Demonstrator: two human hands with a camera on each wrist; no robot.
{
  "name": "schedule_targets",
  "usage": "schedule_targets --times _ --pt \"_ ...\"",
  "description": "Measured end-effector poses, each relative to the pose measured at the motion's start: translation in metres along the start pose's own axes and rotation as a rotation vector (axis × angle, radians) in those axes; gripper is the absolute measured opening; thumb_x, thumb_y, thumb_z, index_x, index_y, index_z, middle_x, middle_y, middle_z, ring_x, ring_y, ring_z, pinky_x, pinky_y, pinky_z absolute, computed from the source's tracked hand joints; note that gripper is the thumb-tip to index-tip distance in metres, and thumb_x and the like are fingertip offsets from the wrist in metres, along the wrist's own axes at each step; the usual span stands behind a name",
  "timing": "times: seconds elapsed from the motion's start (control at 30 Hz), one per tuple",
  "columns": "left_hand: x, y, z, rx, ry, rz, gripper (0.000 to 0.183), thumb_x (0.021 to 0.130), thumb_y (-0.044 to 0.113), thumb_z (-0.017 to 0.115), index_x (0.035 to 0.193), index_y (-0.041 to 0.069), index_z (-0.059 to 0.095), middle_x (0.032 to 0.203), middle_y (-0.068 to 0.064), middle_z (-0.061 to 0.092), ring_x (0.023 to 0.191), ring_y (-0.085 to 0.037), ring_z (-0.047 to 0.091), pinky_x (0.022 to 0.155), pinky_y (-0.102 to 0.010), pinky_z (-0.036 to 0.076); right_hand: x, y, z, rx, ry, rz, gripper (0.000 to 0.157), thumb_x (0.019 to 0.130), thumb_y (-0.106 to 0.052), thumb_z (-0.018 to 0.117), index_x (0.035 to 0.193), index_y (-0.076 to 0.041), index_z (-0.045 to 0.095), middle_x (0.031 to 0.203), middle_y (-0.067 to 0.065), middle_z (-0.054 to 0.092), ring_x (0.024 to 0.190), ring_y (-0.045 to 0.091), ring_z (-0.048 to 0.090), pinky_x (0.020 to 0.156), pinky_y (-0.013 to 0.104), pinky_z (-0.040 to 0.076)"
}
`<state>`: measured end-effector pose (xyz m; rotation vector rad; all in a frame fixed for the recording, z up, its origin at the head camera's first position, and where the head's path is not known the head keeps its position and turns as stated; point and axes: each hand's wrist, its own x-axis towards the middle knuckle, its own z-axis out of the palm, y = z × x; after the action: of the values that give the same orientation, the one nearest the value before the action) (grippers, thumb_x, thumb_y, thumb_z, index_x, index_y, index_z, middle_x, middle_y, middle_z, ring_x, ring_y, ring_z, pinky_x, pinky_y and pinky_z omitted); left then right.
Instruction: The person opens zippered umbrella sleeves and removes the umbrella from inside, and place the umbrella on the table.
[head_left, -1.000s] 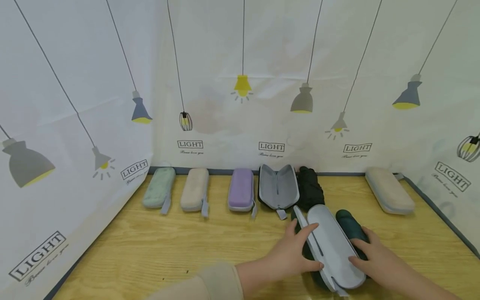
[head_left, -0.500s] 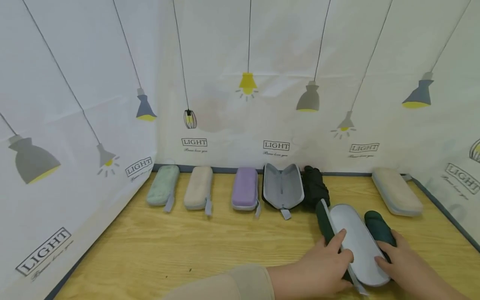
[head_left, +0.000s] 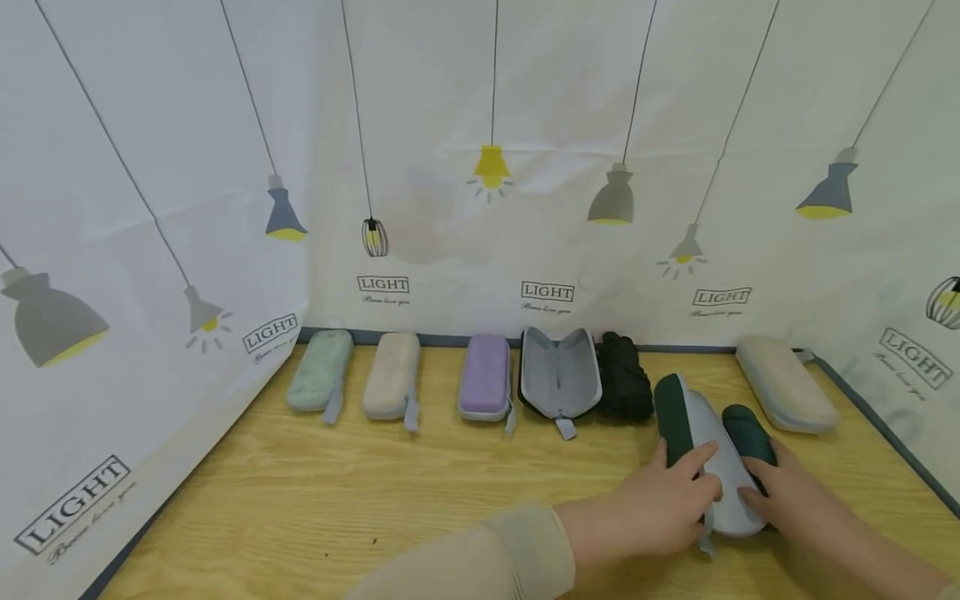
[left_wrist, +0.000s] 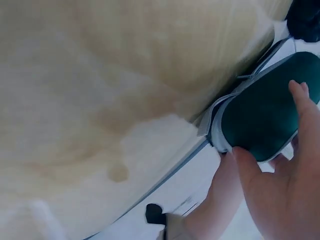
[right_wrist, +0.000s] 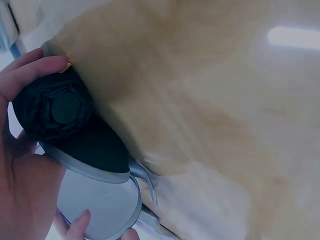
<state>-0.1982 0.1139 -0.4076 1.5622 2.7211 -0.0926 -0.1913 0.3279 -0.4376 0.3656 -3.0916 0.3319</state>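
In the head view, my left hand (head_left: 660, 508) grips the lid side of a dark green zip case (head_left: 722, 483) with a light grey lining, unfolded on the table at right. Its green outer shell faces the left wrist camera, the left hand's (left_wrist: 282, 190) fingers spread across it. A dark green folded umbrella (head_left: 744, 425) lies along the case's right side. My right hand (head_left: 797, 492) curls its fingers round the umbrella, thumb at the case's edge. The right wrist view shows the umbrella's (right_wrist: 65, 107) round end and gathered cloth against the case's outside.
Along the back stand a mint case (head_left: 320, 371), a beige case (head_left: 392, 375) and a purple case (head_left: 483, 375), all closed. A black case (head_left: 559, 375) lies open beside a black folded umbrella (head_left: 625, 379). Another beige case (head_left: 787, 383) sits back right, near the printed cloth wall (head_left: 450, 100).
The green case first shifted right, then moved back toward the wall, with its lid side raised more over the lining. Both hands moved with it, the umbrella staying in the right hand.
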Motion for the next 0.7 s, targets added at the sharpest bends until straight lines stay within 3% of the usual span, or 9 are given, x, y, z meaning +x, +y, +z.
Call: schedule_targets --times 0.13,0.37,0.57,0.7 --pt "0.018 -0.016 0.001 -0.023 -0.036 -0.046 0.031 0.087 0.041 0.053 0.116 0.035 0.045 0.147 0.007 0.006 0.132 -0.002 -0.005 0.105 -0.039 0.017 0.02 0.001 -0.002 0.005 0.009 -0.022 0.04 0.081 -0.016 0.064 0.108 0.012 0.055 0.112 0.049 0.031 0.099 0.06 0.039 0.07 0.055 0.043" --pt "0.043 -0.033 0.003 -0.031 -0.077 -0.16 0.044 0.084 0.048 0.053 0.125 0.043 0.037 0.146 0.017 -0.005 0.13 -0.031 0.02 0.094 -0.039 0.036 0.047 0.008 -0.003 -0.017 0.042 -0.006 0.043 0.082 -0.02 0.063 0.106 0.015 0.055 0.106 0.048 0.037 0.097 0.058 0.039 0.07 0.056 0.042" --pt "0.062 -0.049 0.01 0.004 -0.034 -0.251 0.055 0.083 0.052 0.049 0.133 0.047 0.027 0.146 0.02 -0.006 0.129 -0.021 0.026 0.096 -0.037 0.034 0.065 0.026 -0.004 -0.077 0.04 0.046 0.04 0.082 -0.015 0.062 0.106 0.016 0.053 0.105 0.048 0.04 0.1 0.063 0.033 0.074 0.06 0.039" --pt "0.068 -0.056 0.009 -0.007 -0.023 -0.319 0.054 0.084 0.051 0.049 0.133 0.048 0.026 0.146 0.02 -0.005 0.13 -0.017 0.024 0.098 -0.038 0.032 0.077 0.034 -0.006 -0.105 0.073 0.002 0.038 0.081 -0.013 0.063 0.103 0.017 0.054 0.099 0.043 0.048 0.096 0.061 0.037 0.074 0.059 0.039"
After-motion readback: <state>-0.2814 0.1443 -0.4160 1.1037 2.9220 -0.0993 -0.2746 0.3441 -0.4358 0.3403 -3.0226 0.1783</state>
